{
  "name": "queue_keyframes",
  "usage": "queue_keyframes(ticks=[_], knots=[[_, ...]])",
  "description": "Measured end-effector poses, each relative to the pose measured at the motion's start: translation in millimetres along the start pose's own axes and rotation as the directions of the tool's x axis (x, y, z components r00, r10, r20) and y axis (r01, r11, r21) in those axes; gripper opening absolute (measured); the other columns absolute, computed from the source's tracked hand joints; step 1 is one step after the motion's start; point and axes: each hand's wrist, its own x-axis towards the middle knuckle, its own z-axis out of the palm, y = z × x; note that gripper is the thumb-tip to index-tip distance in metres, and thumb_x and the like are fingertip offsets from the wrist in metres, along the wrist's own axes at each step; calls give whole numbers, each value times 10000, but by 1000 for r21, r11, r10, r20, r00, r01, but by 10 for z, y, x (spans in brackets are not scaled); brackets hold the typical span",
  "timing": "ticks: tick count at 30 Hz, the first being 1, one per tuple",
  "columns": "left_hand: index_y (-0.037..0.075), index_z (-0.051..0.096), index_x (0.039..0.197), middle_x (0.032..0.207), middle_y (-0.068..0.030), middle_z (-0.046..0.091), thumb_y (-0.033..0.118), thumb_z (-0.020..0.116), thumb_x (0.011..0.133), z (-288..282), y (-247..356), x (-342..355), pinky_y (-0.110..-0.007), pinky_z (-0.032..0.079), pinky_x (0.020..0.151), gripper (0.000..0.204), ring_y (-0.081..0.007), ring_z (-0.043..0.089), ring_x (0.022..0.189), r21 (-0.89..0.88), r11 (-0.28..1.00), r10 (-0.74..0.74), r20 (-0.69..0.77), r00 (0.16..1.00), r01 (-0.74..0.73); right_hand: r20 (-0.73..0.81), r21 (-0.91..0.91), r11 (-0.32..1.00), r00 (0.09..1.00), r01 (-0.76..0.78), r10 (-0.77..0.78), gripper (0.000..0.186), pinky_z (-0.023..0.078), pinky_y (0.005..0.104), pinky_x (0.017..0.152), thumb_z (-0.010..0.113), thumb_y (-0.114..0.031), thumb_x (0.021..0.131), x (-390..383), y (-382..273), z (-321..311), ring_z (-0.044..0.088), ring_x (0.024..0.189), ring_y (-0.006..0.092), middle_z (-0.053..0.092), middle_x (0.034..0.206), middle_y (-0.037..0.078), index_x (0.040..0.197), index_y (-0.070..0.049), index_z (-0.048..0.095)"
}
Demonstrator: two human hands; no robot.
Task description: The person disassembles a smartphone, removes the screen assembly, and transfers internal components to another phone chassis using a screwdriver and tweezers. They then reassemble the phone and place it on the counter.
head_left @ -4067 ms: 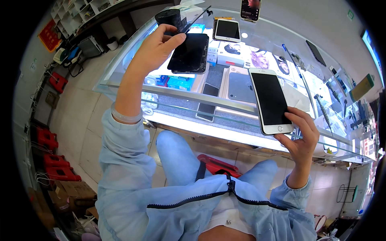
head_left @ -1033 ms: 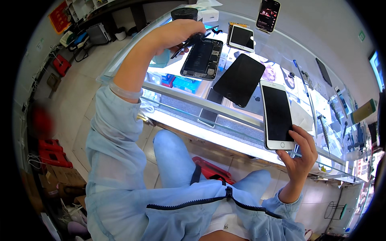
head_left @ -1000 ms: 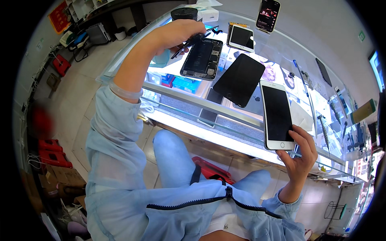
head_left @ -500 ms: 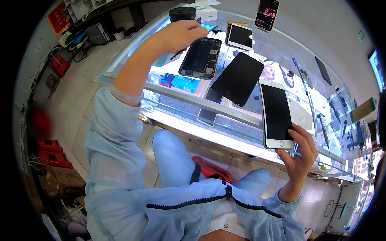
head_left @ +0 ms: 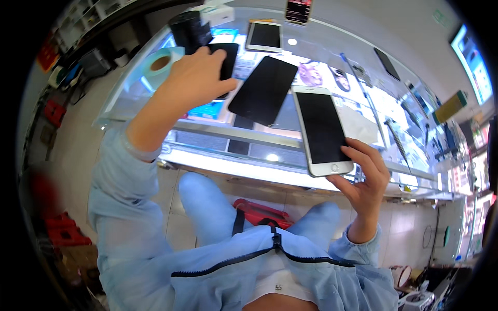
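With fingers and thumb around its edges, my left hand (head_left: 194,78) grips a dark phone (head_left: 228,59) at the left of the glass counter; the hand covers much of it. Its visible face looks plain black. Beside it a black phone screen (head_left: 264,90) lies tilted on the glass, touched by neither hand. Further right rests a white phone (head_left: 321,132) with a dark display, its round button toward me. My right hand (head_left: 365,173) pinches its lower right corner, thumb at the bottom edge and fingers on the side.
A pale blue roll (head_left: 148,80), a black cylinder (head_left: 187,33) and a white box (head_left: 215,14) stand at the back left. Another white phone (head_left: 264,37) and a lit phone (head_left: 298,11) sit behind. Slim tools lie right, including a blue stick (head_left: 355,72). The counter's front edge (head_left: 249,136) is near.
My left hand has come down from the far edge of the opened phone and closed around it. Its exposed inner parts no longer show. My right hand keeps hold of the white phone.
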Motion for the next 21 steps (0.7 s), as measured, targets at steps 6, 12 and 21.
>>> queue_keyframes(ticks=[6, 12, 21], knots=[[61, 525, 1201, 1218, -178, 518, 352, 594, 800, -107, 168, 42, -390, 481, 825, 501, -338, 605, 941, 83, 993, -101, 200, 975, 86, -26, 4, 1000, 1000, 5, -5, 461, 504, 322, 715, 842, -270, 558, -26, 45, -11, 639, 843, 264, 654, 996, 131, 904, -19, 669], [22, 500, 1231, 1290, -202, 462, 403, 669, 776, -200, 522, 64, -385, 380, 975, 616, -358, 453, 1187, -293, 907, 345, 98, 934, -304, -37, 14, 1000, 999, 13, -13, 446, 511, 307, 682, 834, -261, 568, -37, 49, 2, 643, 820, 256, 653, 999, 132, 907, -22, 671], [34, 396, 1328, 1235, -209, 456, 474, 862, 432, -206, 1087, 439, -362, 396, 944, 1101, -345, 450, 1142, -497, 713, 696, 419, 583, -495, -24, -4, 1000, 999, 24, -24, 430, 513, 313, 673, 827, -240, 575, -21, 49, -20, 637, 812, 255, 645, 996, 118, 915, -35, 659]])
